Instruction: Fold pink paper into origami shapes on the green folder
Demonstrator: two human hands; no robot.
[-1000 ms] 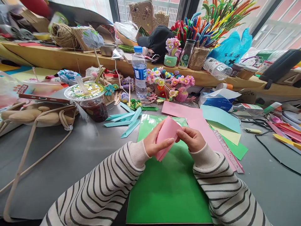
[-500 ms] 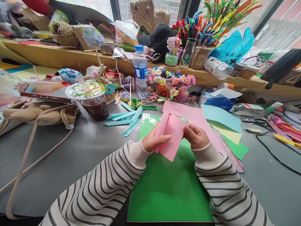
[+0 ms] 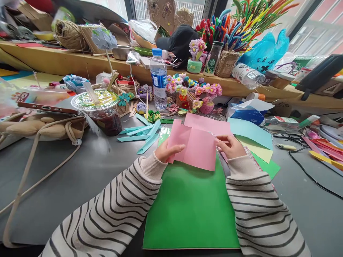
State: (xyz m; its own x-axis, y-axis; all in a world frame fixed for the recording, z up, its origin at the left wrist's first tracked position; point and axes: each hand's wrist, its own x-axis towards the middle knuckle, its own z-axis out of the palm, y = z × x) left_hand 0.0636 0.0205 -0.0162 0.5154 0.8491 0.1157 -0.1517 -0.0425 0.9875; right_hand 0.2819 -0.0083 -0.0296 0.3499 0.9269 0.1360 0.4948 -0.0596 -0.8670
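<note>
**Creased pink sheet held up between two hands**

A grey table fills most of the view, with a long wooden shelf running across its far side. Colourful pipe cleaners stand in a bunch on the shelf. On the near part of the table lies a green board, and the creased pink sheet is above its far part, spread fairly flat with a crease running down it.

The person's left hand is clamped on the sheet's left side, thumb across the front face. The right hand has its thumb and fingertips closed on the upper right edge.

Beyond the board, a larger pink paper lies on the table. To its right a light blue sheet overlaps a pale yellow sheet, which partly covers a green sheet. A lidded drink cup stands well to the left, and a blue-capped water bottle stands upright in front of the shelf. Folded turquoise strips lie in a loose pile between the cup and the larger pink paper. A patterned strip, perhaps a ruler, is mostly hidden by the right hand and sleeve. Scissors lie at the right.
</note>
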